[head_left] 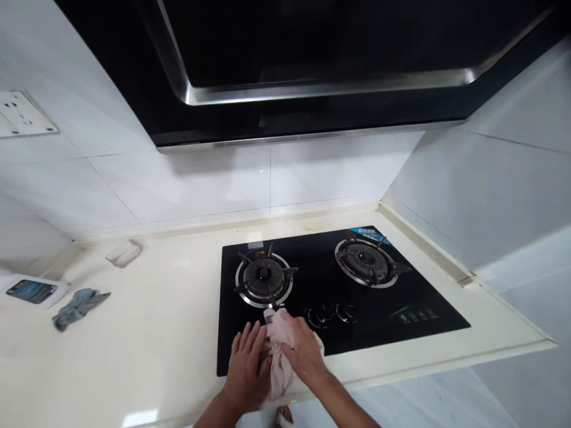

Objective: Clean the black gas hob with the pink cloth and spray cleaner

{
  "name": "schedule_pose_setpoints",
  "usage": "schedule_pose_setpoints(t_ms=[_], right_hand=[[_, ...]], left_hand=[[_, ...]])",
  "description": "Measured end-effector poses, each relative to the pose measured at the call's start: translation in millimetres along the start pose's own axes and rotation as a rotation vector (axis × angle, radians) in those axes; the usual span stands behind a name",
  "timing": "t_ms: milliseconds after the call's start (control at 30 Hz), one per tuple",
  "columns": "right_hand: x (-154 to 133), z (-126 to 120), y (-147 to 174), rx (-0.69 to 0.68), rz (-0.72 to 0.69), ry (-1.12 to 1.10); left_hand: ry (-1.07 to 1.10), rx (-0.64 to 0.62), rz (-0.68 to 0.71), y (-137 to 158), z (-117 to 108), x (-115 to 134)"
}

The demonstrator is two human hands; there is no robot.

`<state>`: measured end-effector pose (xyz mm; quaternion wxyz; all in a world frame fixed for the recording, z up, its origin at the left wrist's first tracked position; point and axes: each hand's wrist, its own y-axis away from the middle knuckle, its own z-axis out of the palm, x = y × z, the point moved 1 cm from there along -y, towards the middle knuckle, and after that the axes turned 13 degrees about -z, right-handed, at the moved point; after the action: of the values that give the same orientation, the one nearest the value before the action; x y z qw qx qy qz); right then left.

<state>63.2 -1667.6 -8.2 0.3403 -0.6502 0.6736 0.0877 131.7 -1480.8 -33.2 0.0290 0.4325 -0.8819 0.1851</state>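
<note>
A pale pink cloth (279, 356) is bunched on the front left of the black glass gas stove (307, 285), with one end hanging toward the counter edge. My right hand (306, 352) is closed around the cloth and presses it on the glass, just left of the control knobs (332, 314). Flat on the stove's front left corner lies my left hand (247, 365), fingers stretched out, its thumb side against the cloth. The left burner (264, 274) with its pan support is just beyond both hands. Farther right is the second burner (366, 261).
Low overhead hangs a black range hood (312, 113). On the cream counter (156, 321) at left are a crumpled grey-blue cloth (79, 307), a white bottle (38, 291) on its side and a clear container (125, 254). Tiled walls stand behind and right; a socket (27, 113) is at left.
</note>
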Motion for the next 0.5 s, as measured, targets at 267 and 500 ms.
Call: schedule_pose_setpoints(t_ms=[267,500], right_hand=[[81.4,-126.0,-77.1,0.345,0.034,0.223],[131.7,-101.9,-127.7,-0.286,0.517,0.449]], left_hand=[[-0.052,0.092,0.087,-0.6,3.4,-12.0],[-0.11,0.112,0.097,1.5,-0.5,-4.5]])
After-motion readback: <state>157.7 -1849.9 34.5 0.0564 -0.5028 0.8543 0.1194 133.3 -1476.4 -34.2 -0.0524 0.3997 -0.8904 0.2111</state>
